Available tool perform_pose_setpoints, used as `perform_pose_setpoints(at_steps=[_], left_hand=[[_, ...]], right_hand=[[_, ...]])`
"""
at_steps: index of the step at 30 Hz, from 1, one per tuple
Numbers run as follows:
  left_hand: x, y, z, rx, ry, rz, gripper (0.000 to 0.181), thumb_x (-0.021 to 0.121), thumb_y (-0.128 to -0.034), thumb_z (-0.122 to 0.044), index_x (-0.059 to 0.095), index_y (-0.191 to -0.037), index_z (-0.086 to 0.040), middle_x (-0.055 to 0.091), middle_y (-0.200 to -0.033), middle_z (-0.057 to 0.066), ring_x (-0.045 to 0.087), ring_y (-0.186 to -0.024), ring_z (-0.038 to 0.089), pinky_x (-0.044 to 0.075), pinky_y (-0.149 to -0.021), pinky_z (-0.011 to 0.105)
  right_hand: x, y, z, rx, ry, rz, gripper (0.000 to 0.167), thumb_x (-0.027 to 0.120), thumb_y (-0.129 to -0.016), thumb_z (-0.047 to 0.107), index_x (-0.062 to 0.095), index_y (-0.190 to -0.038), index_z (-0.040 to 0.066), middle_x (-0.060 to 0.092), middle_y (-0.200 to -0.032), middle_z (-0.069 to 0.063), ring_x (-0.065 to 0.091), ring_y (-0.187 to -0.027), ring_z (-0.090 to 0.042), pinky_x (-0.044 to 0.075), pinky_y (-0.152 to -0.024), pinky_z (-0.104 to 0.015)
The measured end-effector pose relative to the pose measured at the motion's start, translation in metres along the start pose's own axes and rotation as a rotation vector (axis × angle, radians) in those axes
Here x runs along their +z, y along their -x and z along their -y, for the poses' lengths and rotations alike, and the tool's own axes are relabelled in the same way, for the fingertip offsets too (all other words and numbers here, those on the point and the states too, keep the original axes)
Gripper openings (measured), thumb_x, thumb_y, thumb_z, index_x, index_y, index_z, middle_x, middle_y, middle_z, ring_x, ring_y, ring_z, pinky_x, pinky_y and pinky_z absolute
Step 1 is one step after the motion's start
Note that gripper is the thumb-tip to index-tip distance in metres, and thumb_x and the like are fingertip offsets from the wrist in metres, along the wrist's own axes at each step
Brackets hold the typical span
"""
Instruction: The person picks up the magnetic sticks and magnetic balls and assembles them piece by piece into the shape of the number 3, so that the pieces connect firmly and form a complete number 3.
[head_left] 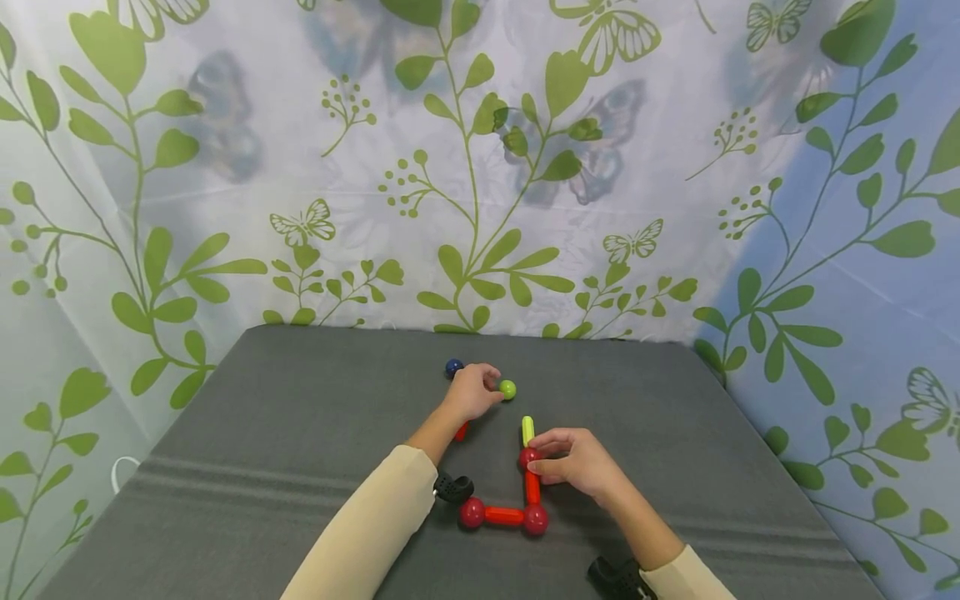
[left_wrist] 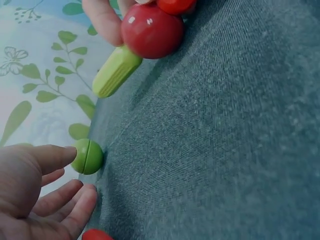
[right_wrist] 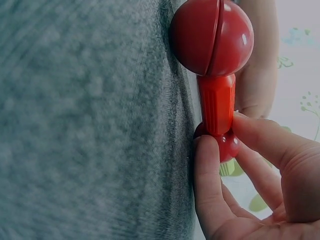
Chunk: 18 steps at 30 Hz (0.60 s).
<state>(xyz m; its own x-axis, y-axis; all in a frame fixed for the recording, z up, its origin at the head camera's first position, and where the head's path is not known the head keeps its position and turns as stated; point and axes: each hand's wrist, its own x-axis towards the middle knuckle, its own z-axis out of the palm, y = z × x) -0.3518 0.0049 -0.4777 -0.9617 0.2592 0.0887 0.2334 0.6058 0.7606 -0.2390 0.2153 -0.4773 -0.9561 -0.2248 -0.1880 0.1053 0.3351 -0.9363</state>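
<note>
Left hand [head_left: 472, 393] at green ball [head_left: 507, 389], fingers loosely bent and apart, not wrapped round it; left wrist view has the thumb tip overlapping the ball's edge, can't tell if it touches. Green ball sits on the bench [head_left: 637, 392], out past the free tip of the yellow rod [head_left: 528, 428]. Right hand [head_left: 581, 461] pinches the middle ball [head_left: 527, 456], red, between thumb and fingers. Joined set, L-shaped: end ball [head_left: 472, 513], red, then short rod [head_left: 504, 517], red, then corner ball [head_left: 536, 519], red, then upright rod [head_left: 532, 488], also red, running away from the person to the middle ball, with the yellow rod sticking out beyond it. Yellow rod and green ball are apart, gap between them. Blue ball [head_left: 453, 367] just beyond the left hand, partly covered by it. Loose-looking red rod [head_left: 461, 431] next to the left wrist, mostly hidden, can't tell if it's joined to anything. Black wrist strap [head_left: 453, 487] on left arm near the end ball, another on right arm; cream sleeves [head_left: 367, 525] both sides. Leaf-print curtain [head_left: 337, 167] behind the bench.
</note>
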Motion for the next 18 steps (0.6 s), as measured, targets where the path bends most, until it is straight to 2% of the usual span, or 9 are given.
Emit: perform_pose_setpoints(at_steps=[6,13,18], left_hand=[[0.004,-0.006,-0.006,-0.005,-0.064,0.020,0.041,0.079,-0.0902,-0.017,0.069,-0.128,-0.006,0.072,-0.108,0.014,0.066,-0.096,0.026,0.055,-0.087,0.043],[0.007,-0.016,-0.008,0.025,-0.143,0.066,0.039,0.078,-0.0918,-0.017,0.069,-0.129,-0.010,0.073,-0.109,0.011,0.067,-0.101,0.025,0.055,-0.091,0.041],[0.010,-0.017,-0.008,0.024,-0.158,0.054,0.032,0.077,-0.0921,-0.017,0.072,-0.123,-0.012,0.073,-0.106,0.010,0.066,-0.098,0.024,0.055,-0.089,0.040]], right_hand=[[0.000,0.000,0.001,0.011,0.020,-0.006,0.037,0.086,-0.082,0.008,0.073,-0.116,0.000,0.070,-0.107,-0.016,0.073,-0.086,-0.021,0.063,-0.075,-0.040],[-0.001,0.001,0.002,0.003,0.014,0.010,0.038,0.085,-0.082,0.008,0.072,-0.117,0.000,0.070,-0.109,-0.017,0.073,-0.088,-0.021,0.063,-0.076,-0.040],[-0.002,0.002,0.002,0.001,0.016,0.017,0.038,0.085,-0.083,0.008,0.072,-0.117,-0.001,0.071,-0.109,-0.016,0.072,-0.089,-0.021,0.063,-0.077,-0.040]])
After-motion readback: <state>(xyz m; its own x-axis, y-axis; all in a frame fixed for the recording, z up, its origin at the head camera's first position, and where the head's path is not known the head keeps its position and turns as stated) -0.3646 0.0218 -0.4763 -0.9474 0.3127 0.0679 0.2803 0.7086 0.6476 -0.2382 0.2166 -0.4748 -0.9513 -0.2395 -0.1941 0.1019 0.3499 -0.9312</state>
